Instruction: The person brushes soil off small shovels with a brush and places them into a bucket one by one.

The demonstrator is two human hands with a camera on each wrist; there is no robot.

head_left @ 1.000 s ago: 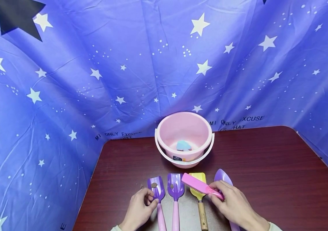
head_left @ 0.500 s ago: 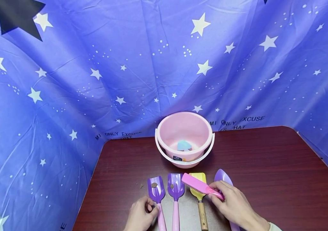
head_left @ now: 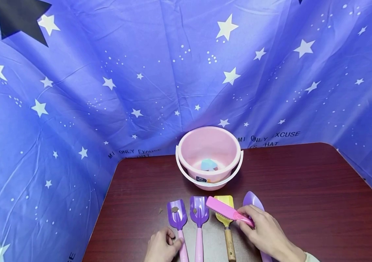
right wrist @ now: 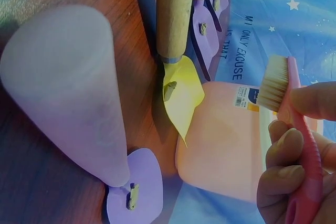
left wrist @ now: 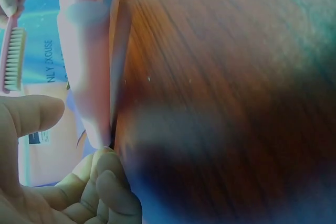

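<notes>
My right hand [head_left: 266, 231] grips a pink brush [head_left: 223, 209] by its handle and holds it over a yellow shovel [head_left: 226, 200]. In the right wrist view the pale bristles [right wrist: 273, 82] point away from the thumb. Beside the leftmost purple shovel [head_left: 176, 214], my left hand [head_left: 163, 245] is at the pink handle, thumb and curled fingers apart in the left wrist view. A second purple shovel [head_left: 199, 213] lies to its right. Partly hidden behind my right hand is a lighter purple trowel [head_left: 252, 199]. Small brown clumps sit on the blades, seen on the trowel blade [right wrist: 149, 174] too.
A pink bucket [head_left: 194, 154] with a white handle [head_left: 189, 178] stands behind the tools, a light-blue piece [head_left: 208, 165] inside. Brown crumbs [head_left: 160, 210] lie on the dark wooden table [head_left: 303, 189]. A blue star-printed curtain [head_left: 159, 72] hangs around it.
My left hand has moved from the leftmost shovel's blade down toward me to its handle. The right hand and brush have stayed in place.
</notes>
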